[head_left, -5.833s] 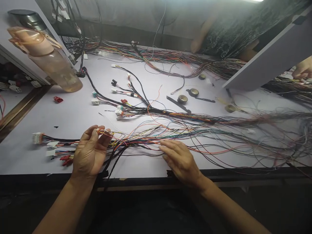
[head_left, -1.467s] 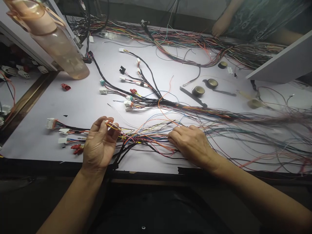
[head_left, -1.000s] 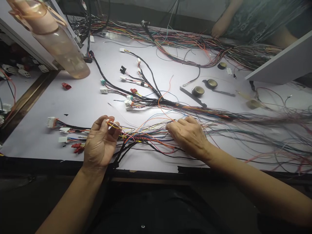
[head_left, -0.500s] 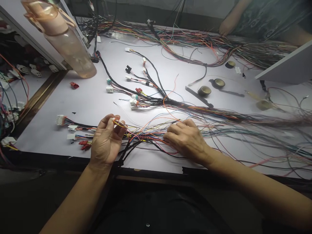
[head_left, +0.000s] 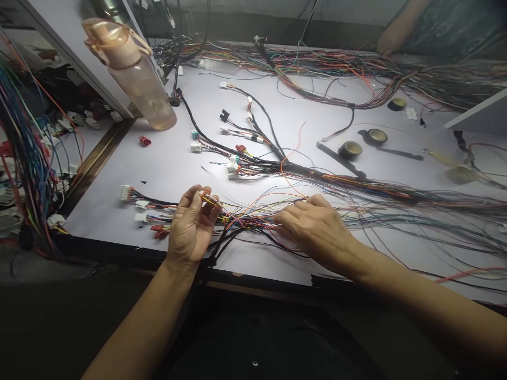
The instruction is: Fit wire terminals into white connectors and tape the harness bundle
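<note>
My left hand (head_left: 192, 227) is pinching a small connector (head_left: 203, 195) between thumb and fingertips; yellow, white and pink wires run from it to the right. The connector is mostly covered by the fingers. My right hand (head_left: 312, 224) is closed, knuckles up, over the loose wires (head_left: 259, 220) of the near wire harness, and its fingertips are partly hidden. Left of my left hand lie the harness's white connectors (head_left: 125, 193) and a red connector (head_left: 159, 231). Black taped branches (head_left: 222, 247) run down to the table's front edge.
A second harness (head_left: 293, 168) with several connectors lies behind my hands. Tape rolls (head_left: 350, 150) rest at the right and a water bottle (head_left: 142, 87) stands at the back left. More wires (head_left: 317, 63) cross the far side, near another person's hand (head_left: 386, 43).
The camera view has turned a little left, so everything appears farther right. Both hands keep nearly the same pose and place over the harness.
</note>
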The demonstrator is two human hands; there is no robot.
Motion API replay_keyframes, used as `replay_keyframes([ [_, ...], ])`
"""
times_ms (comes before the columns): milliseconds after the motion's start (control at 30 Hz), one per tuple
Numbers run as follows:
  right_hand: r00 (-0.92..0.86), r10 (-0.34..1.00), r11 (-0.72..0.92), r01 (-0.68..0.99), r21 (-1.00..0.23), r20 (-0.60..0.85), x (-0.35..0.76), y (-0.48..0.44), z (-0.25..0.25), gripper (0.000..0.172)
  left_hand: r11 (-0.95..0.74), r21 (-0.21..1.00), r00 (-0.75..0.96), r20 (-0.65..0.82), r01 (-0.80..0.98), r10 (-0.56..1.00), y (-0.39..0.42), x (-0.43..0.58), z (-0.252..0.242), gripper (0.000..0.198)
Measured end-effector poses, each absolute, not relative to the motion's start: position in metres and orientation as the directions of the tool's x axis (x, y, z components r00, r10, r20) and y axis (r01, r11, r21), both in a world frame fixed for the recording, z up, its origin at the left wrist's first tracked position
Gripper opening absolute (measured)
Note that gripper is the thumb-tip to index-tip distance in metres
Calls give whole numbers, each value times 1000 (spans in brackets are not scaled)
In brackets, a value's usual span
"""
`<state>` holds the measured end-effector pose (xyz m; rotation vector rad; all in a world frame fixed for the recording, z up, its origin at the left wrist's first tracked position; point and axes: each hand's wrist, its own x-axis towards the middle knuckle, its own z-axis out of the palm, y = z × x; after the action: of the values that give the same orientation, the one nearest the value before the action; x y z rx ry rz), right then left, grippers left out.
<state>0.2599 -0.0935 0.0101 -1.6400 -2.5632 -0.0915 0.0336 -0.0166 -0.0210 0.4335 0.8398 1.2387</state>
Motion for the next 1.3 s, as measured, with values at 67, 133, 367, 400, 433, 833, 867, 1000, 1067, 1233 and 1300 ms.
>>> replay_keyframes([
  [67,-378,925,379,919,-109,26,256,-89,8,25,299,711,98,-310,-636,946,-18,33,-19,11],
  [133,-349,934,316,909,-272,-81,253,-84,7,24,300,745,110,-295,-596,949,-21,32,-14,11],
  [367,-353,852,-53,677,-734,-387,258,-71,17,29,252,882,134,-216,-399,967,-40,24,0,34],
  [400,-360,844,-66,667,-742,-398,259,-70,19,28,243,902,127,-210,-357,969,-45,21,1,37],
  [433,-364,839,-63,674,-736,-405,258,-69,21,28,234,928,120,-208,-290,971,-51,18,2,37],
  [833,-503,669,-187,598,-779,-547,264,-51,32,27,259,928,454,-359,268,816,-64,11,6,40],
  [867,-483,692,-180,605,-776,-537,264,-52,31,27,281,934,457,-353,219,816,-63,12,5,38],
  [1000,-370,794,-138,663,-736,-482,258,-59,27,25,318,947,426,-307,48,851,-63,12,-1,30],
  [1067,-336,824,-106,701,-706,-457,255,-61,24,24,330,944,415,-298,-7,860,-63,11,-5,28],
  [1233,-326,819,-66,764,-642,-472,250,-57,21,24,350,937,399,-320,-1,859,-63,11,-7,30],
  [1300,-341,810,-31,787,-616,-477,250,-55,21,22,355,935,374,-329,-2,867,-64,12,-5,33],
])
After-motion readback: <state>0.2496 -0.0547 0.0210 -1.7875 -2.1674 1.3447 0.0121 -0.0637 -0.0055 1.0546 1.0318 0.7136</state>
